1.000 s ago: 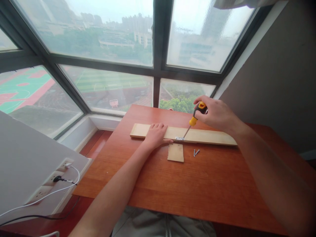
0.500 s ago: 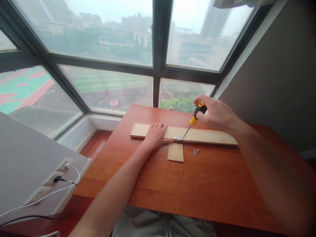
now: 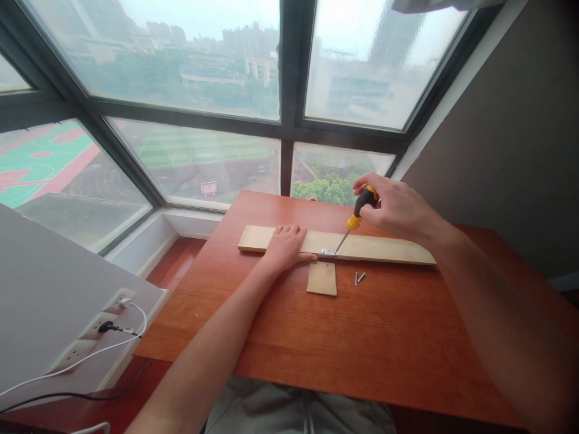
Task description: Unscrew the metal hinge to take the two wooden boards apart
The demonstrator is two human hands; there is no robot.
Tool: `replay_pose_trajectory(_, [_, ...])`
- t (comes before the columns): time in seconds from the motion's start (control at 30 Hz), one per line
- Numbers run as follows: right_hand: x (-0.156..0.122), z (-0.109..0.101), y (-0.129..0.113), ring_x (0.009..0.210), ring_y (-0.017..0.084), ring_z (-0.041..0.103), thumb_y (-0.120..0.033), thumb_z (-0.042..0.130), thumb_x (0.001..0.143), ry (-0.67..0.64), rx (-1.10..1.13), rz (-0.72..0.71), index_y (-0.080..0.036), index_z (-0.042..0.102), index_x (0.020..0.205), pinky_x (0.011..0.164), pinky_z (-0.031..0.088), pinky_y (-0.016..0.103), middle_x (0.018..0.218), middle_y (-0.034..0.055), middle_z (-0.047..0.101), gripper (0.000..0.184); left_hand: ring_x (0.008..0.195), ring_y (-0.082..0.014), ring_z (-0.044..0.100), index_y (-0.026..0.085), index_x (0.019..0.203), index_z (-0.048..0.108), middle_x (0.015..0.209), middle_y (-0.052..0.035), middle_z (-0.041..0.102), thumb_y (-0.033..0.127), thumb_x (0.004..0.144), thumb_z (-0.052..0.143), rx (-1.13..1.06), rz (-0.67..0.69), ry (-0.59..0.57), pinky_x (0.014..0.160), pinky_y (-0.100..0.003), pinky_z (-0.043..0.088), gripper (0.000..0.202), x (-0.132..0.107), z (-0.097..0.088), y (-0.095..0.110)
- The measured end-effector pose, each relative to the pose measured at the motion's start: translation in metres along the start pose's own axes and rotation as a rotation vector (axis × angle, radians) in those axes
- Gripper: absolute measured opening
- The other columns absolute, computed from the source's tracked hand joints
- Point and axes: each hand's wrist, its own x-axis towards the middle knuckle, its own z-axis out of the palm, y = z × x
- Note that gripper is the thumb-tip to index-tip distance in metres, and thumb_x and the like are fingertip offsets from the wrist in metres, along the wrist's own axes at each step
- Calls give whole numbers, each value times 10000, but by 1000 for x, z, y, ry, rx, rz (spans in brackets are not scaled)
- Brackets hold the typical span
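A long pale wooden board [image 3: 384, 248] lies across the table. My left hand [image 3: 284, 247] holds it down left of its middle, fingers over the top and thumb along the near edge. On that edge sits a small silver metal hinge [image 3: 329, 252]. My right hand [image 3: 400, 206] is closed around the black and yellow handle of a screwdriver [image 3: 354, 222]. The shaft slants down to the left, its tip at the hinge's right end. A small square of thin wood [image 3: 322, 279] lies just in front of the hinge. Right of it rest two screws [image 3: 359, 278].
The reddish-brown table [image 3: 289, 343] stands against large windows [image 3: 190, 144]. A dark wall [image 3: 502, 150] rises on the right. At lower left, power sockets [image 3: 75, 355] have a white cable [image 3: 67, 360] and a black plug [image 3: 106, 327].
Almost nothing differs. My right hand and the screwdriver have shifted very slightly; the tip stays at the hinge, and my left hand keeps its place on the board.
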Motion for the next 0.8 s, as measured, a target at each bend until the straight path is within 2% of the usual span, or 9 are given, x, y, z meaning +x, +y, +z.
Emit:
replay_pose_trajectory(0.07, [0,0,-1,788,221,630,-337,569,810,22,-48,23,-248,620,1046,591,384,310,953,38,712,257,1031,-298,546,190,1131,550,1094,-131,588,738,827,468,3,0,-6,902,-386,354,632,0,0,0])
replay_pose_trajectory(0.17, [0,1,-2,681,223,601,-466,549,847,53,-116,73,-250,640,977,560,353,320,781,39,689,268,1018,-295,550,189,1131,552,1092,-130,589,741,832,452,10,1,-9,893,-384,357,636,0,-1,0])
replay_pose_trajectory(0.27, [1,3,-1,663,216,592,-407,544,846,60,-106,61,-252,635,1002,563,356,319,769,38,684,239,1020,-293,550,192,1135,552,1096,-129,587,741,833,450,10,0,-9,897,-382,353,635,0,0,0])
replay_pose_trajectory(0.43, [-1,4,-1,729,218,607,-285,575,763,91,-65,4,-241,604,1087,598,385,321,925,50,702,329,1033,-297,544,196,1163,545,1111,-132,582,732,832,466,9,-9,-16,907,-386,344,635,0,0,0])
replay_pose_trajectory(0.8, [-4,5,-4,682,215,581,-270,559,760,153,-60,-2,-234,628,978,593,390,328,804,47,669,232,1031,-294,544,191,1155,553,1094,-124,586,733,827,478,17,-1,-1,910,-393,343,638,0,0,0])
